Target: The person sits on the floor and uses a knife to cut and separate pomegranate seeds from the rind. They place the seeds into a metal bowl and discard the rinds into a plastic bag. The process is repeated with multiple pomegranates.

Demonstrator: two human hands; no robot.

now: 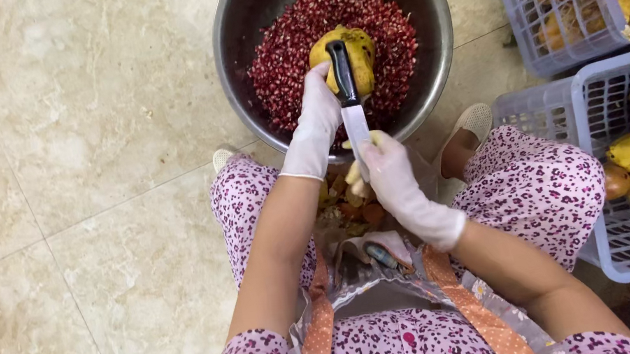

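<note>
My left hand (pixel 315 123), in a white glove, reaches into a steel bowl (pixel 228 40) and grips a yellow pomegranate piece (pixel 360 49) held over a heap of red seeds (pixel 284 52). My gloved right hand (pixel 399 185) is closed around the blade end of a knife (pixel 345 81). Its black handle points away from me and lies against the fruit, beside my left fingers.
Pieces of peel (pixel 353 211) lie between my knees, over a pocketed apron. Two lilac plastic baskets of whole pomegranates stand at the right, one far (pixel 553 41) and one near (pixel 618 256). Beige floor tiles (pixel 62 156) spread to the left.
</note>
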